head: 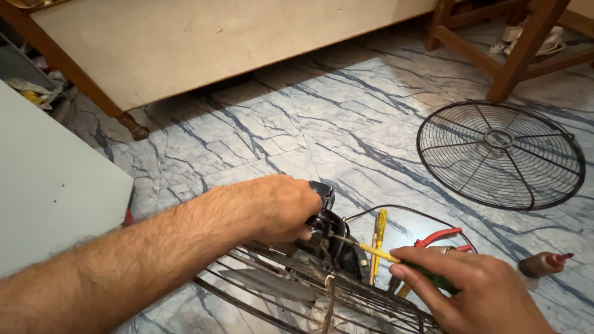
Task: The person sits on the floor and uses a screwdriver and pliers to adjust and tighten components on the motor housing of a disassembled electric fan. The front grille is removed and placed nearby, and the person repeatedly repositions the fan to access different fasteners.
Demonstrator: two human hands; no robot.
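A: Left hand [281, 207]?
B: Closed over the black motor [328, 232], fingers wrapped around its top. Tight grip, fingertips mostly hidden on the far side.

A: Right hand [476, 291]?
B: Pinching a screwdriver [377, 252], thumb and fingers narrow on the green-yellow handle. The shaft runs from the fingertips left to the motor, and the tip meets it just under the left fingers.

A: What is the motor sitting on?
B: A rear guard [297, 287], dark wire, right below both hands. The motor is at its hub, between the two sets of fingers.

A: Anything near the right fingers?
B: A yellow tester [378, 238] lying just beyond the fingertips, close to the screwdriver shaft. Red pliers [440, 238] just past the knuckles, with a dark cable looped round them. A small brown bottle [543, 264] off to the right of the hand, near but apart.

A: Further out?
B: A front guard [500, 154], round, flat on the marble floor [297, 130], well beyond the right fingers. Wooden chair legs [523, 52] behind it. A bed frame [185, 43] well past the left hand.
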